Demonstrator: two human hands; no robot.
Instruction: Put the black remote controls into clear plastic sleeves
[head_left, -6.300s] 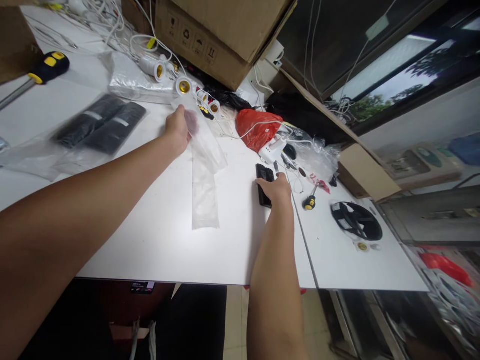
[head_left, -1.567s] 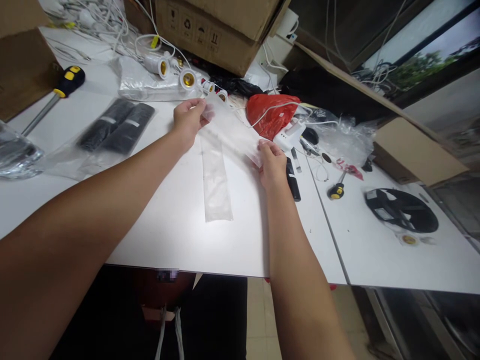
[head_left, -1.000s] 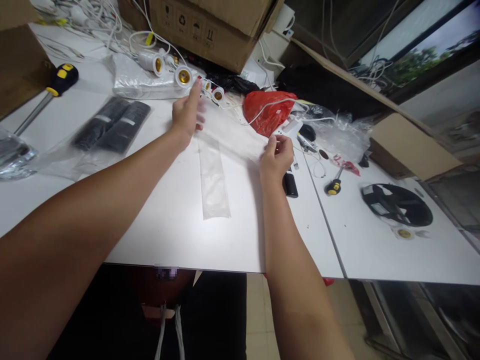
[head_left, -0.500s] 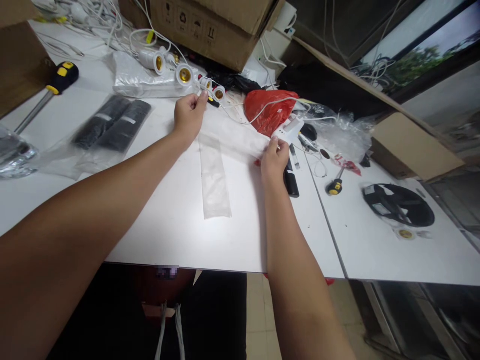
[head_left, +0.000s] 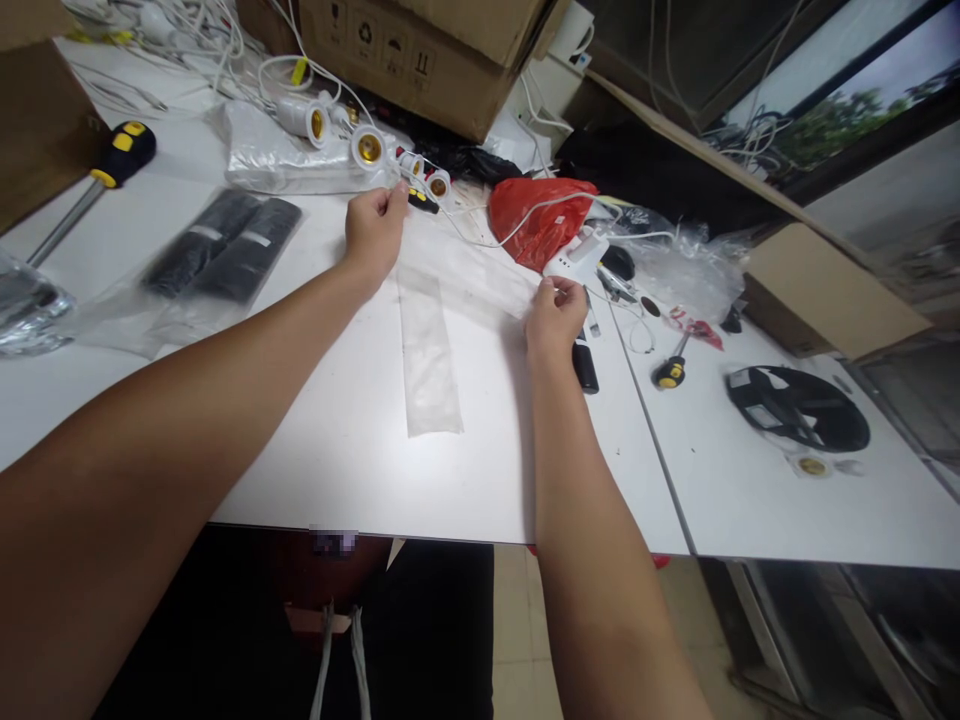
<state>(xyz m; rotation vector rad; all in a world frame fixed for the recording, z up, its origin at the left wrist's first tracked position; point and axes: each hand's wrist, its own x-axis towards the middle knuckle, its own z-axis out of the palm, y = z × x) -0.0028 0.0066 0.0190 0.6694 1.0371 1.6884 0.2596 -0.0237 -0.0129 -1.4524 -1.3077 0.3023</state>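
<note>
A clear plastic bag [head_left: 472, 270] is stretched between my two hands, above the white table [head_left: 337, 430]. My left hand [head_left: 375, 228] pinches its left end, thumb up and fingers curled. At its right end my right hand [head_left: 553, 312] is closed on the plastic. Another flat clear plastic bag [head_left: 433, 365] lies on the table just below, its top partly behind the held one. Close to my right hand lies a black cylindrical object [head_left: 586, 366], partly hidden by that hand.
Lamp sockets [head_left: 368, 148], a red plastic bag [head_left: 536, 220] and a white power strip [head_left: 577, 258] lie behind my hands. Two black bagged rolls [head_left: 225, 245] and a large screwdriver [head_left: 124, 155] are left. Rightward sit a small screwdriver [head_left: 670, 372] and a black round object [head_left: 799, 410]. A cardboard box [head_left: 405, 60] stands behind.
My left hand has shifted very slightly left and my right hand slightly right, with the plastic bag still held between them. The things on the table have stayed put.
</note>
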